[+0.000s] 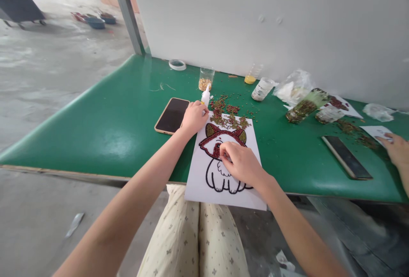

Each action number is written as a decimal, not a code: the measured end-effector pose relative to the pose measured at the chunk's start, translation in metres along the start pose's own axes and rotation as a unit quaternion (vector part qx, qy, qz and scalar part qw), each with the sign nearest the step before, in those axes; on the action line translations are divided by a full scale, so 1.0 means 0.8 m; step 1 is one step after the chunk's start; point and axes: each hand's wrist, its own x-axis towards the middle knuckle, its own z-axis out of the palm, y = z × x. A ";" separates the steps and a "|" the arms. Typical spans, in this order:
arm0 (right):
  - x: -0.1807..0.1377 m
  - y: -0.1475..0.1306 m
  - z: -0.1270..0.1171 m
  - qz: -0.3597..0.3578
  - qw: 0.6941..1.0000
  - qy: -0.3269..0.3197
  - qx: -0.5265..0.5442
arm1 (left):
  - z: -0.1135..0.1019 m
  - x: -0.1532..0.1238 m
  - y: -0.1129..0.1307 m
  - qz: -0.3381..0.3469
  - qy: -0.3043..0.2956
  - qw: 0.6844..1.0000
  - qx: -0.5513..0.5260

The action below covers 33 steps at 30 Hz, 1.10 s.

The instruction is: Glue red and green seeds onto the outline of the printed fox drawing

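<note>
A white sheet with a cartoon animal drawing (223, 185) lies in front of me, its near end overhanging the table edge. Dark red and green grains fill parts of the head and ears. My left hand (195, 117) is curled at the sheet's upper left edge, around the lower part of a white glue bottle (206, 96) whose nozzle points away from me. Over the drawing's face, my right hand (241, 162) is closed in a pinch; whatever its fingertips hold is hidden. Loose red and green grains (228, 113) lie along the sheet's top and beyond it.
Left of the sheet lies a phone (172, 116). Behind are a cup of pale kernels (206, 80), a tape roll (177, 64) and a clear jar (263, 89). Rightward lie a grain-filled jar (305, 106), another phone (347, 157) and another person's hand (398, 151) on paper.
</note>
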 end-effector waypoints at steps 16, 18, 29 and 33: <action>0.111 0.105 -0.051 0.159 0.967 0.197 -0.017 | 0.001 0.001 -0.002 -0.004 0.013 1.000 -0.008; 0.119 0.132 -0.038 0.160 0.957 0.236 -0.051 | 0.000 0.000 -0.003 -0.003 0.012 1.000 -0.012; 0.123 0.165 -0.001 0.106 0.982 0.139 -0.071 | -0.002 0.001 -0.003 0.003 -0.007 1.000 -0.008; 0.127 0.162 0.002 0.097 0.987 0.114 -0.059 | -0.003 0.000 0.000 0.001 -0.006 1.000 0.000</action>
